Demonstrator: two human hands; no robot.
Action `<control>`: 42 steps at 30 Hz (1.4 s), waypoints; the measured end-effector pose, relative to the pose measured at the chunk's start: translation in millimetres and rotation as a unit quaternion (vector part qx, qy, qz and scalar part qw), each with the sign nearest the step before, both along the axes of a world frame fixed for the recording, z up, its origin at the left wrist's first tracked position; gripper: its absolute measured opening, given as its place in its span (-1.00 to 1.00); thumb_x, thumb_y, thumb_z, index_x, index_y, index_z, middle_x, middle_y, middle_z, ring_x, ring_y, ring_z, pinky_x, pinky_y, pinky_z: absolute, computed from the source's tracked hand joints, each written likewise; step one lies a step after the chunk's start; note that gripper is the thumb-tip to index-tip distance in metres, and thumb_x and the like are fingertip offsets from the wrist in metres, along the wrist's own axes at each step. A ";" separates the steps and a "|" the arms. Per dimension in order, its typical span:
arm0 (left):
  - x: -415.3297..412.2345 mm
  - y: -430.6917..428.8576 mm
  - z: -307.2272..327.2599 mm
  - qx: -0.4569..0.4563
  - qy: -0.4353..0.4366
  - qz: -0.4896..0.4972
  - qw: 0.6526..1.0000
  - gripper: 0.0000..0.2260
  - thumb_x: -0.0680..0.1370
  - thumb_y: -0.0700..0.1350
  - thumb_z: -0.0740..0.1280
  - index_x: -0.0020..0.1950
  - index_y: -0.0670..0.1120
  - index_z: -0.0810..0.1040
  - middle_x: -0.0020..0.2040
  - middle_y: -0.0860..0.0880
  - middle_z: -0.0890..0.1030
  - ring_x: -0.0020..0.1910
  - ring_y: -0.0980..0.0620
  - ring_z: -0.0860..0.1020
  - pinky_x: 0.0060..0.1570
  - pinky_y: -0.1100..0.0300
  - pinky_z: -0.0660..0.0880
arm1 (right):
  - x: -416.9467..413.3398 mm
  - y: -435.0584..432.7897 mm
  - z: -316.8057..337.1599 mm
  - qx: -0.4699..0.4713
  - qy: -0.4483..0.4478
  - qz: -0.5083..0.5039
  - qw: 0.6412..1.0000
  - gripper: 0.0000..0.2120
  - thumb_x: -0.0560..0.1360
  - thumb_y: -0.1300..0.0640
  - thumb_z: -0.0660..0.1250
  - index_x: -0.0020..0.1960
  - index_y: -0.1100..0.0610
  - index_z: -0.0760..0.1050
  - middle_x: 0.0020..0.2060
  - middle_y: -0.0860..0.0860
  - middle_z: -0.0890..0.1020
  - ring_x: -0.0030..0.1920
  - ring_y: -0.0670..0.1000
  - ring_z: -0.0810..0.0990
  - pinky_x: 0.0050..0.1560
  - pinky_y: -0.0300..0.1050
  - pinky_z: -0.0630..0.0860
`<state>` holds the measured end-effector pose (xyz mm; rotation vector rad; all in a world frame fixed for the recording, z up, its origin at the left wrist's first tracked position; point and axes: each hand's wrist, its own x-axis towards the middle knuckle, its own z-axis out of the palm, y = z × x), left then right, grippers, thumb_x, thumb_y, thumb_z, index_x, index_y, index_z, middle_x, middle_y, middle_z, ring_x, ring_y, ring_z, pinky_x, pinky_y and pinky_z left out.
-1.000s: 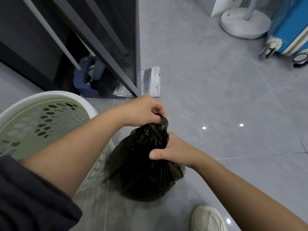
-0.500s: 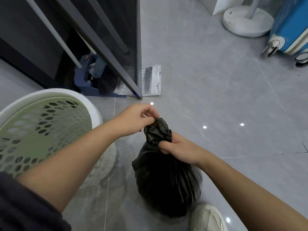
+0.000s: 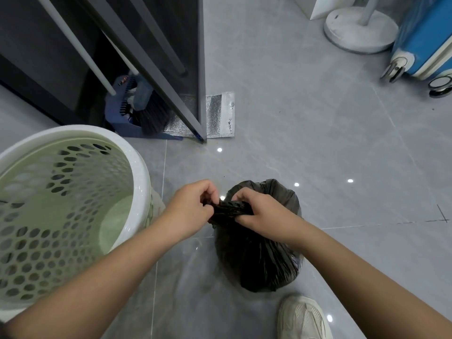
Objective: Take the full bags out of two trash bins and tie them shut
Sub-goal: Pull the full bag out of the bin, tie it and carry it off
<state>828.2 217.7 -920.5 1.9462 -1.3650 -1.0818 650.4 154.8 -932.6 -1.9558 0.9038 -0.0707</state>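
Pale shoe (image 3: 303, 318) nearest, below R hand (image 3: 260, 214). Black trash bag (image 3: 261, 263) sits on floor (image 3: 318, 133) under both hands. L hand (image 3: 190, 209) & R hand each curled tight round its twisted neck. Green bin (image 3: 140, 172) just left of L hand.

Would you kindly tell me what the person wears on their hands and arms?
Nothing visible: the left hand and right hand are ungloved, without rings, watch or bracelet; the left forearm and right forearm are bare as far as I can see.
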 end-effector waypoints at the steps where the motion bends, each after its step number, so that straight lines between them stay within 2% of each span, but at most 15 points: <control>1: 0.9 1.7 0.5 -0.001 0.009 0.010 1.000 -0.67 0.33 -0.40 0.22 -0.29 0.06 0.46 -0.24 -0.08 0.59 -0.21 -0.14 0.57 -0.18 0.10 0.51 | -0.7 -0.5 0.0 -0.002 -0.002 -0.002 1.000 -0.80 0.48 0.16 0.34 0.05 -0.01 0.40 -0.17 -0.10 0.59 -0.17 -0.11 0.56 -0.13 -0.23 0.46; 4: -3.9 1.0 7.3 0.008 0.097 0.037 0.995 -0.82 0.39 -0.18 0.33 -0.07 0.07 0.49 -0.09 0.04 0.56 -0.12 0.01 0.57 -0.13 0.14 0.54 | 1.4 0.0 0.7 -0.020 0.007 0.009 1.000 -0.77 0.47 0.18 0.32 0.10 0.05 0.40 -0.16 -0.05 0.60 -0.15 -0.05 0.57 -0.14 -0.17 0.46; 6: -9.0 -0.3 7.7 0.036 0.095 0.028 0.994 -0.76 0.44 -0.08 0.41 0.06 0.07 0.46 -0.03 0.09 0.54 -0.11 0.07 0.57 -0.17 0.20 0.53 | 4.1 -0.2 0.6 -0.032 0.010 0.017 0.999 -0.73 0.46 0.19 0.31 0.14 0.09 0.40 -0.12 0.01 0.62 -0.13 -0.02 0.58 -0.12 -0.12 0.48; 10: -14.1 -1.3 7.1 0.023 -0.050 0.017 0.998 -0.75 0.43 -0.31 0.24 -0.19 0.06 0.50 -0.25 0.05 0.56 -0.24 -0.02 0.56 -0.30 0.17 0.53 | 8.1 0.5 0.4 -0.027 0.027 0.022 0.999 -0.72 0.45 0.22 0.30 0.14 0.08 0.38 -0.16 0.02 0.62 -0.18 -0.02 0.57 -0.17 -0.13 0.47; 13: -11.8 -3.1 7.2 0.050 -0.014 0.068 0.996 -0.66 0.40 -0.39 0.11 -0.24 0.01 0.54 -0.26 -0.04 0.59 -0.28 -0.04 0.55 -0.44 0.28 0.45 | 7.7 2.6 -2.4 -0.020 0.035 0.030 0.999 -0.69 0.46 0.22 0.30 0.18 0.09 0.37 -0.15 0.04 0.62 -0.15 -0.01 0.58 -0.12 -0.09 0.50; 16: -14.5 -2.6 7.7 0.046 0.068 0.097 0.992 -0.88 0.44 -0.17 0.27 -0.14 0.05 0.53 -0.14 0.00 0.62 -0.14 0.00 0.58 -0.24 0.23 0.50 | 7.9 2.8 -3.9 -0.027 0.036 0.033 0.998 -0.65 0.45 0.22 0.30 0.21 0.13 0.36 -0.12 0.04 0.62 -0.10 0.01 0.58 -0.09 -0.06 0.50; 18: -18.0 -0.6 6.4 0.062 0.063 0.068 0.994 -0.85 0.38 -0.01 0.40 -0.08 0.07 0.51 -0.14 0.05 0.61 -0.13 0.04 0.59 -0.21 0.20 0.49 | 8.7 2.1 -3.3 -0.035 0.034 0.036 0.998 -0.67 0.44 0.24 0.29 0.19 0.14 0.36 -0.16 0.02 0.59 -0.14 0.01 0.56 -0.15 -0.11 0.46; 21: -21.4 -2.1 3.8 0.051 -0.038 0.039 0.997 -0.83 0.42 -0.27 0.27 -0.17 0.00 0.52 -0.25 -0.01 0.59 -0.20 -0.08 0.56 -0.32 0.20 0.44 | 8.7 1.7 -2.4 -0.026 0.040 0.034 0.998 -0.69 0.46 0.22 0.28 0.18 0.11 0.36 -0.16 0.03 0.61 -0.15 0.00 0.57 -0.14 -0.11 0.48; 23: -18.1 -4.5 3.0 0.059 -0.038 0.078 0.994 -0.74 0.39 -0.37 0.15 -0.21 -0.07 0.55 -0.27 -0.06 0.59 -0.19 -0.13 0.57 -0.30 0.14 0.47 | 7.0 2.9 -3.6 -0.019 0.043 0.035 0.998 -0.70 0.47 0.21 0.28 0.18 0.11 0.36 -0.15 0.03 0.61 -0.14 -0.01 0.58 -0.11 -0.08 0.50; 25: -13.8 -8.6 2.1 0.066 0.011 0.131 0.989 -0.71 0.41 -0.34 0.13 -0.24 -0.02 0.56 -0.25 0.00 0.60 -0.15 -0.09 0.57 -0.23 0.15 0.46 | 5.7 3.4 -5.6 -0.019 0.052 0.042 0.998 -0.72 0.47 0.21 0.28 0.16 0.11 0.35 -0.19 -0.01 0.59 -0.16 -0.02 0.57 -0.17 -0.13 0.49; 28: -19.5 -7.8 4.9 0.030 0.066 0.192 0.979 -0.92 0.52 -0.10 0.25 -0.03 0.00 0.51 -0.04 0.06 0.57 0.03 0.03 0.53 -0.03 0.20 0.40 | 6.2 2.0 -6.6 -0.029 0.056 0.046 0.997 -0.79 0.47 0.23 0.28 0.01 0.06 0.29 -0.29 -0.11 0.48 -0.22 -0.02 0.52 -0.29 -0.23 0.38; 32: -26.0 5.3 13.3 -0.164 -0.094 0.060 0.980 -0.68 0.49 -0.11 0.24 0.24 -0.04 0.39 0.21 0.08 0.46 0.25 0.13 0.39 0.26 0.20 0.28 | 7.8 0.0 -6.1 -0.030 0.051 0.054 0.997 -0.82 0.46 0.24 0.27 -0.05 0.08 0.29 -0.27 -0.05 0.50 -0.20 0.01 0.52 -0.24 -0.15 0.42; 36: -17.8 15.6 0.5 -0.154 -0.315 -0.220 0.910 -0.42 0.40 0.03 0.21 0.43 -0.03 0.28 0.37 0.06 0.41 0.45 0.05 0.24 0.46 -0.15 0.07 | 7.9 -1.0 -8.9 -0.028 0.050 0.055 0.997 -0.78 0.44 0.26 0.26 0.08 0.21 0.38 -0.10 0.09 0.60 -0.09 0.08 0.57 -0.09 -0.06 0.47; 39: -22.2 15.9 -11.5 -0.073 -0.424 -0.263 0.863 -0.36 0.33 -0.01 0.39 0.38 -0.13 0.36 0.14 -0.02 0.54 0.23 -0.06 0.48 0.38 -0.16 0.25 | 7.7 -3.3 -9.7 -0.015 0.050 0.055 0.997 -0.70 0.46 0.26 0.25 0.18 0.22 0.39 -0.09 0.05 0.59 -0.10 0.02 0.55 -0.15 -0.22 0.42; 42: -33.5 8.0 -9.0 -0.030 -0.393 -0.197 0.898 -0.75 0.44 -0.25 0.29 0.11 -0.12 0.47 -0.08 -0.07 0.55 -0.04 -0.13 0.55 -0.05 0.08 0.40 | 6.5 -4.3 -8.9 -0.017 0.059 0.057 0.997 -0.71 0.47 0.23 0.27 0.19 0.16 0.42 -0.06 0.03 0.60 -0.07 -0.01 0.54 -0.12 -0.22 0.41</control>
